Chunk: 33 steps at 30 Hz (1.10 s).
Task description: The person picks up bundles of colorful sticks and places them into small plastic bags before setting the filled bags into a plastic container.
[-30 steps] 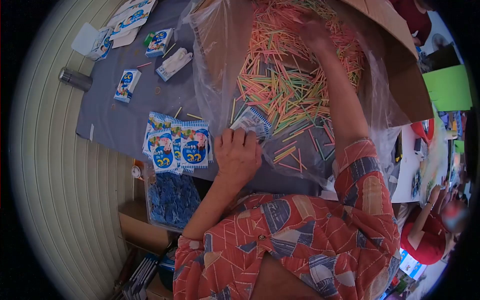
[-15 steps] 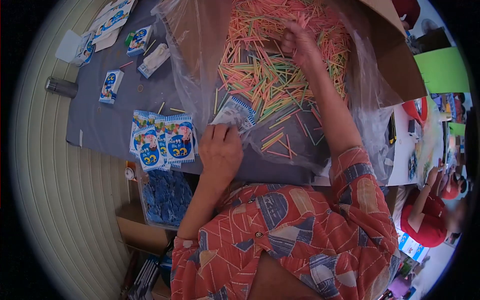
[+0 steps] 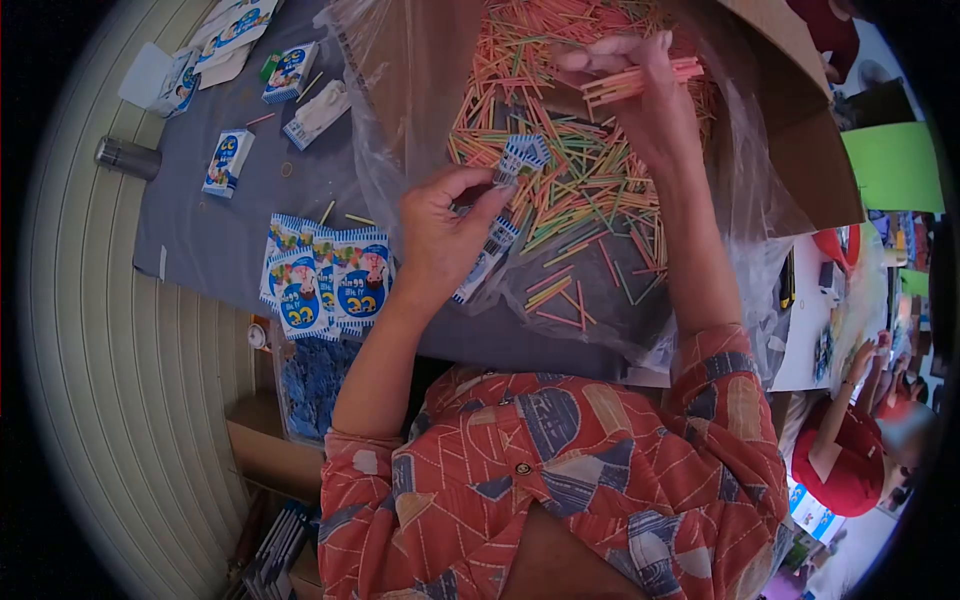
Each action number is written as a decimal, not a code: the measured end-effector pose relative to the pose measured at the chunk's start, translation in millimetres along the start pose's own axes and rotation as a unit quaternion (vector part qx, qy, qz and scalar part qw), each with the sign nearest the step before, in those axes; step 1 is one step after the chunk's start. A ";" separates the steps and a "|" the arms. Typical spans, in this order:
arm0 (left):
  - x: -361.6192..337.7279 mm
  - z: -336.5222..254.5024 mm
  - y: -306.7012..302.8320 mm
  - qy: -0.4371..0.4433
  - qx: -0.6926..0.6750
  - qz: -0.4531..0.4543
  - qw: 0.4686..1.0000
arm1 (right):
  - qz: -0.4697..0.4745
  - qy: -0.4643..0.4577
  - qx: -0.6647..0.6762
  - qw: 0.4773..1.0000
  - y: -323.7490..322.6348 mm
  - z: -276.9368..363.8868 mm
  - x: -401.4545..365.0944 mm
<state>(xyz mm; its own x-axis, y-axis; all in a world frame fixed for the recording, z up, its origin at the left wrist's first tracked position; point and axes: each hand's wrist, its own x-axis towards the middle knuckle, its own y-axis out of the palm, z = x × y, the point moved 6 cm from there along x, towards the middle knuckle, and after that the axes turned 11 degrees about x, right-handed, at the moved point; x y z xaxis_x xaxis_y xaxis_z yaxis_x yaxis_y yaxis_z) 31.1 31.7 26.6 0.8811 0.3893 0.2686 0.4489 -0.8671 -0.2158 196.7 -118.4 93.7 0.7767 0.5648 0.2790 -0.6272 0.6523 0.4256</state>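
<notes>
My left hand (image 3: 445,225) pinches a small blue-and-white printed packet (image 3: 522,158) between thumb and fingers, lifted over the sticks. Just below that hand, another such packet (image 3: 490,258) lies on the plastic, partly covered by my fingers. A bundle of thin pink and yellow sticks (image 3: 640,83) rests in my right hand (image 3: 660,120), gripped between thumb and fingers. Beneath both hands spreads a heap of loose pink, yellow and green sticks (image 3: 590,200). Left of my left hand, several printed packets (image 3: 360,285) overlap in a pile.
A cardboard box (image 3: 790,120) lined with clear plastic (image 3: 375,130) surrounds the heap. Small printed boxes (image 3: 228,162) and a metal cylinder (image 3: 128,158) stand on the grey table at left. Below the edge sits a tub of blue wrappers (image 3: 318,385). Other people (image 3: 840,455) are at right.
My left hand has raised a packet from the plastic and moved up toward the heap. My right hand has turned over and now shows a bundle of sticks.
</notes>
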 end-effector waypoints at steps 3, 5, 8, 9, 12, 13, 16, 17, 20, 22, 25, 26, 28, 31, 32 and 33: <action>6.5 2.4 11.8 0.021 -0.021 -0.002 1.000 | 0.043 -0.027 -0.017 0.999 39.2 4.5 -18.0; 7.1 -0.9 17.6 0.027 -0.036 -0.005 0.999 | 0.070 -0.033 -0.092 0.993 52.2 1.0 -22.9; 8.8 2.2 19.0 0.045 -0.048 -0.011 0.998 | 0.131 0.032 -0.142 0.981 47.1 -17.5 -26.0; 9.1 4.3 20.2 0.062 -0.050 -0.006 0.997 | 0.134 0.033 -0.139 0.981 45.2 -22.1 -27.2; 11.7 11.6 24.4 0.073 -0.070 0.008 0.995 | 0.148 0.054 -0.156 0.975 40.7 -33.1 -29.6; 12.0 10.7 26.0 0.074 -0.070 0.008 0.995 | 0.174 0.056 -0.183 0.966 41.5 -34.9 -28.9; 14.9 10.3 32.3 0.031 -0.151 0.023 0.988 | 0.132 0.057 -0.187 0.972 46.1 -22.8 -27.2; 16.0 9.8 32.9 0.024 -0.171 0.033 0.985 | 0.064 0.057 -0.160 0.983 43.1 -17.5 -25.5; 16.8 8.9 32.9 0.011 -0.210 0.046 0.977 | 0.035 0.034 -0.080 0.996 47.4 -16.4 -21.1; 12.6 8.0 33.1 0.001 -0.230 0.056 0.972 | 0.086 0.002 -0.127 0.988 61.2 -21.2 -28.7; 0.3 -0.1 28.6 0.028 -0.194 0.076 0.978 | 0.164 0.053 -0.150 0.973 73.0 -38.7 -43.8; -5.1 2.3 26.1 0.017 -0.176 0.064 0.982 | 0.193 0.138 -0.126 0.963 75.4 -48.3 -48.6; -18.2 -1.8 16.0 0.012 -0.158 0.053 0.986 | 0.173 0.133 -0.160 0.963 73.8 -44.0 -45.4; -44.9 -11.8 -22.8 0.010 0.024 -0.021 0.999 | 0.172 0.124 -0.205 0.956 59.0 -46.5 -31.3; -54.0 -14.3 -40.1 0.025 0.085 -0.055 0.994 | 0.106 0.129 -0.203 0.965 42.5 -44.9 -19.5; -69.8 -12.1 -61.2 0.041 0.155 -0.101 0.982 | 0.040 0.135 -0.198 0.970 21.7 -44.1 -6.2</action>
<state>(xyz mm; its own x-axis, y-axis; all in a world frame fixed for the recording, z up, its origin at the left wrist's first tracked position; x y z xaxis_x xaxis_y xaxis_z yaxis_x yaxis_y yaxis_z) -59.7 53.9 32.4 0.7598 0.5065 0.4077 0.6486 -0.6338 -0.4214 175.8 -85.5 63.3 0.7146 0.6984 0.0397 -0.6995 0.7139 0.0331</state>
